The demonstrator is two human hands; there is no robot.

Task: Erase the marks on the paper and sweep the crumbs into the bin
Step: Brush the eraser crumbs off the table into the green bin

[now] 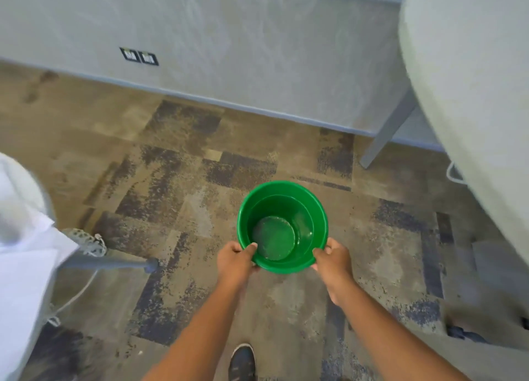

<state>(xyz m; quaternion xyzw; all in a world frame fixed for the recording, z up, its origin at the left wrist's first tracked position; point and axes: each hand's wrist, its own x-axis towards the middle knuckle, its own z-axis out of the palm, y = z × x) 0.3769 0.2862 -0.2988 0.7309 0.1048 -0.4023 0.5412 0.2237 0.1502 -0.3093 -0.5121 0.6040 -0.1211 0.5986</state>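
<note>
A round green plastic bin (297, 206) is held over the patterned carpet in the middle of the head view, its mouth facing me and its inside bare. My left hand (234, 259) grips its near left rim with the thumb inside. My right hand (333, 262) grips the near right rim the same way. A white sheet of paper (25, 266) shows at the left edge, on a pale table; any marks or crumbs on it are out of sight.
A pale table (469, 100) with a grey leg (386, 134) fills the right side. A grey wall with two dark sockets (139, 56) runs along the back. A grey table leg and white cable lie at lower left. My shoe (242, 362) stands on the carpet below.
</note>
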